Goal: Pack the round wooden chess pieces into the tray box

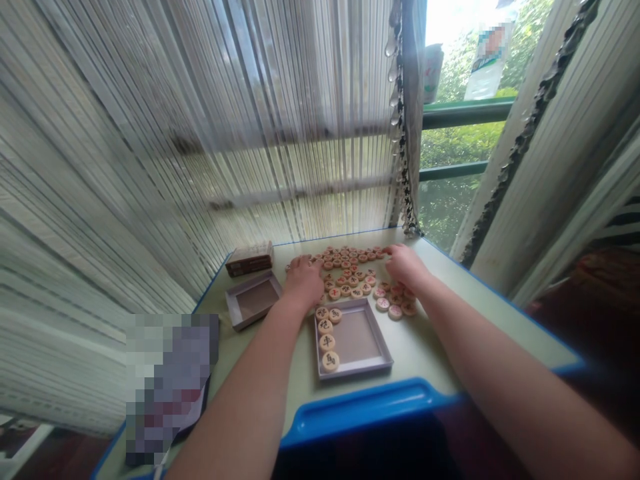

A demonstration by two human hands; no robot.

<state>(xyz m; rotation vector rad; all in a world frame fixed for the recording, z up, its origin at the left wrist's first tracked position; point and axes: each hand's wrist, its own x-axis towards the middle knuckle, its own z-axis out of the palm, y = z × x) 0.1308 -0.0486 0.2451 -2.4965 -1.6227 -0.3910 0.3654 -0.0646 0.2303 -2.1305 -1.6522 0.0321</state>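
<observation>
Round game pieces are spread over the desk between the left hand and the right hand, though whether any are grasped by either's fingers cannot be told, and five more are held in the nearer shallow box.

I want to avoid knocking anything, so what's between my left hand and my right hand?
Round game pieces lie spread across the table between your left hand and right hand, as the head view shows.
</observation>
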